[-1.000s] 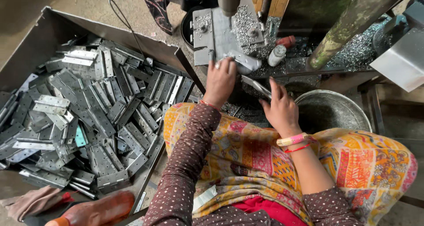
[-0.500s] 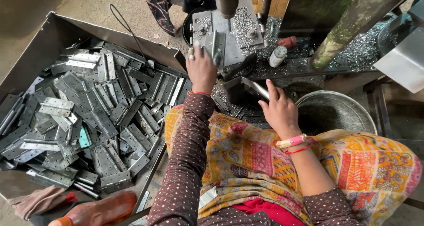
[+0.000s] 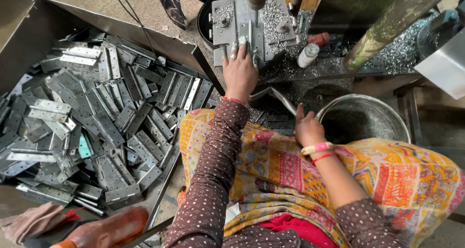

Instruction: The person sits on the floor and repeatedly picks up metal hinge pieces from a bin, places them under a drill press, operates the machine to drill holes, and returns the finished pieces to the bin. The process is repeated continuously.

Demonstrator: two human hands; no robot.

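So our left hand (image 3: 240, 73) is up on the grey steel jig plate (image 3: 252, 25) of the drill press, fingers pressed down on a flat metal hinge piece (image 3: 244, 43) right under the spindle. Our right hand (image 3: 308, 129) rests loosely curled beside the round metal bucket (image 3: 382, 113), touching a long grey metal strip (image 3: 281, 97). The big sheet-metal tray (image 3: 43, 25) of grey hinges (image 3: 111, 131) sits on our left.

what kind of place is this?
Likely a small metal workshop. A tray holds a heap of hinges, the left hand rests at a drill-press fixture strewn with swarf, and the right hand is beside a bucket.
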